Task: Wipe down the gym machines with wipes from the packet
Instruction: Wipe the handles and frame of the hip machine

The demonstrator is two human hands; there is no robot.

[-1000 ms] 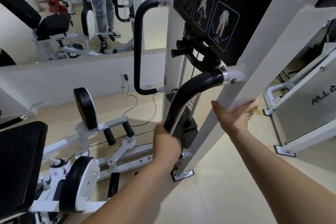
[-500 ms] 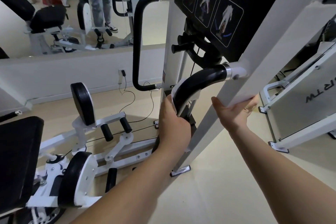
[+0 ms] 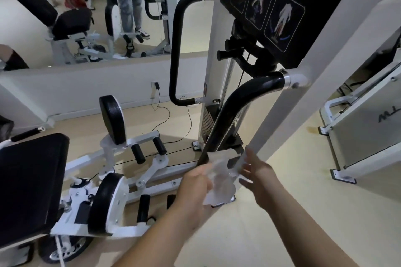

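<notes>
While our left hand pinches the wipe at the six o'clock end of the handle, right hand spread-fingered at its three o'clock, we should refold it to a clean face.

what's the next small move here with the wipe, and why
Probably bring the right hand in to pinch the free edge of the wipe and spread or refold it. The left hand grips the wipe bunched up, just off the lower end of the black handle, and the right hand is open beside it, holding nothing. A flat wipe would likely clean better.
</notes>
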